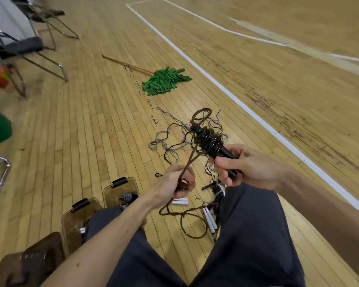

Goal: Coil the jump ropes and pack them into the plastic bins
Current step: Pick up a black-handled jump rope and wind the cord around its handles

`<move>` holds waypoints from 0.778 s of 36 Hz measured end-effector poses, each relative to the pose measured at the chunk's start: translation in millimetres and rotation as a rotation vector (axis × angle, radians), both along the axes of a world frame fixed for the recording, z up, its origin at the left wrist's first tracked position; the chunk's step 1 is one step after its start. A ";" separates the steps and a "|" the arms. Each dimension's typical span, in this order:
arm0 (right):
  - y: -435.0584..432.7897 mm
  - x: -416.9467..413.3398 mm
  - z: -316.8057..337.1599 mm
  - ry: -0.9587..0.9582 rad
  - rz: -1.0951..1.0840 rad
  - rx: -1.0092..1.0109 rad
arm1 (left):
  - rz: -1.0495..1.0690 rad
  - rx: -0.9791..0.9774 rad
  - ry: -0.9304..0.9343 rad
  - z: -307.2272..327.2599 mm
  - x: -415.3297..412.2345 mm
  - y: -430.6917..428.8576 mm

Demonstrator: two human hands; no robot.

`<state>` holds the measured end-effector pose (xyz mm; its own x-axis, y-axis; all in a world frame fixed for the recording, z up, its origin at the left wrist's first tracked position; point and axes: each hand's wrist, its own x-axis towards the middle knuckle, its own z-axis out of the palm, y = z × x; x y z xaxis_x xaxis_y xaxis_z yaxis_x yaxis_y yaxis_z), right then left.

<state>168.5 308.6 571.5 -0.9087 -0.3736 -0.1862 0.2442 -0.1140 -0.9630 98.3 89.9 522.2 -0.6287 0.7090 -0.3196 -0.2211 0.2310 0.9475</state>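
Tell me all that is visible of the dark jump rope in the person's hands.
The dark jump rope is a thin brown-black cord, wound in tight turns round black handles. The right hand grips the handles, which tilt up and away. One loop stands out above the bundle. A taut strand runs down to the left hand, which pinches it; the slack hangs below in loose loops.

A green mop (166,80) lies on the wooden gym floor (81,125), its handle pointing far left. Folding chairs (27,45) stand far left. A white court line (216,83) runs right of the mop.
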 end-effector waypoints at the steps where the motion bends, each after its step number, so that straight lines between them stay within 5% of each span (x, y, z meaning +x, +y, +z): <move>1: 1.9 -1.2 -0.9 -0.018 -0.045 0.007 | 0.007 0.028 -0.047 -0.9 3.0 -1.5; 4: 13.3 -5.7 -4.1 -0.088 -0.207 0.007 | 0.060 0.074 -0.127 -7.4 4.7 -9.1; 8: 29.1 -7.9 -12.5 -0.186 -0.381 0.047 | 0.035 -0.122 0.025 -6.4 10.8 -12.6; 12: 31.3 -9.5 -28.1 -0.154 -0.459 0.379 | -0.056 -0.251 0.166 -7.6 22.6 -7.0; 19: 27.8 -16.9 -54.2 -0.130 -0.429 0.693 | -0.252 -0.499 0.687 10.8 32.5 -9.0; 28: 12.8 -22.8 -62.5 -0.172 -0.231 0.812 | -0.459 -0.606 0.954 50.2 14.7 -8.1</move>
